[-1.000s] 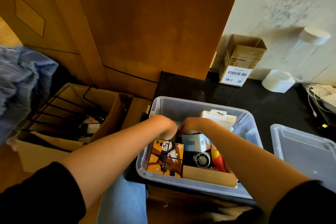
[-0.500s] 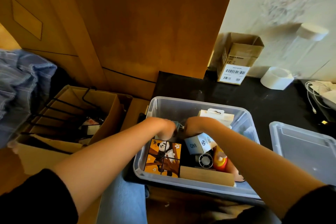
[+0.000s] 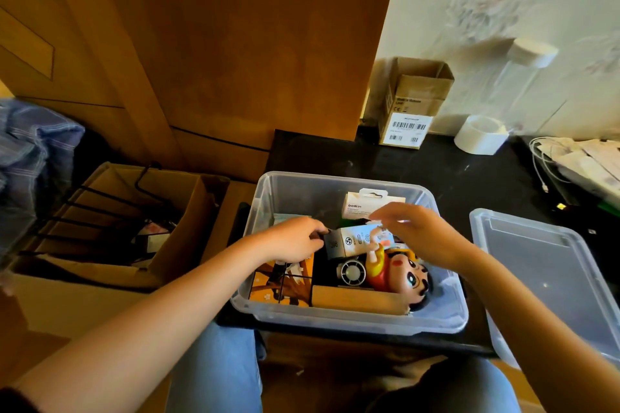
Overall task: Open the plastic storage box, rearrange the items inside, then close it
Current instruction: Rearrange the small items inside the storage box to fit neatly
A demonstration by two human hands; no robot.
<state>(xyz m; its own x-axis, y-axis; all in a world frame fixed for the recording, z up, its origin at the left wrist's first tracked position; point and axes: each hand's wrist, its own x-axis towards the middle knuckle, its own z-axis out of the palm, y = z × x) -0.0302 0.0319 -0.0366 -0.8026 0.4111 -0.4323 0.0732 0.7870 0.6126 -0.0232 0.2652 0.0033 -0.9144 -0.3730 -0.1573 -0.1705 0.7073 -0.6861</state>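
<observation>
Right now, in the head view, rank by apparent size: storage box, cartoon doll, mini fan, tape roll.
1. Storage box
2. Cartoon doll
3. Tape roll, though it sits farther away, so unsure against the doll
4. Mini fan

The storage box [image 3: 268, 191] stands open on top; its back-left corner shows bare floor. The Belkin pack [image 3: 365, 206], small carton [image 3: 355, 240], fan [image 3: 349, 271], doll [image 3: 402, 273], wooden block [image 3: 355, 302] and panda box [image 3: 285, 285] crowd the rest.

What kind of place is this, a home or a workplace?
Probably a room in a home. Wooden cabinet doors stand beside a floral-patterned wall, folded blue clothing lies at the left, and the clear storage box holds a cartoon doll.
</observation>
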